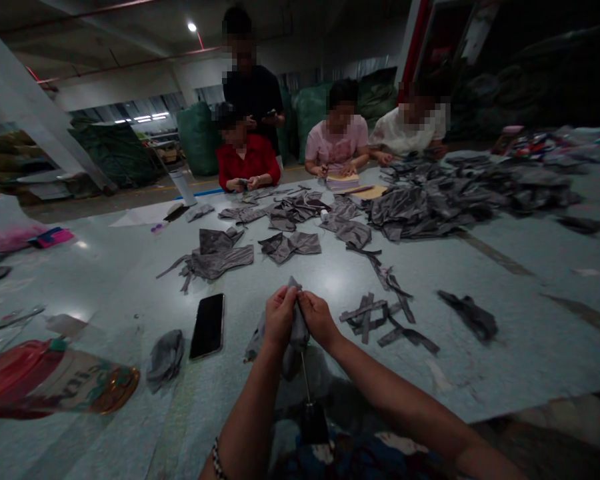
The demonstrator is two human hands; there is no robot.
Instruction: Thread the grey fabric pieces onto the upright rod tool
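Both my hands meet at the front middle of the table, closed on one piece of grey cloth (299, 327). My left hand (280, 312) pinches its left side and my right hand (317, 317) its right side, with the cloth's tip showing above the fingers. Below the cloth, a thin metal rod (306, 377) rises from a black base (314, 423) near my lap; whether its top goes into the cloth is hidden. More grey fabric lies beside my left hand. To the left are a black phone (207, 327) and a crumpled grey cloth (165, 360).
Grey strips (375, 317) and flat grey pieces (220, 257) lie on the pale table (130, 267). A large grey fabric pile (430, 200) is at the back right. A plastic jar with a red lid (20, 373) lies at left. Several people are across the table.
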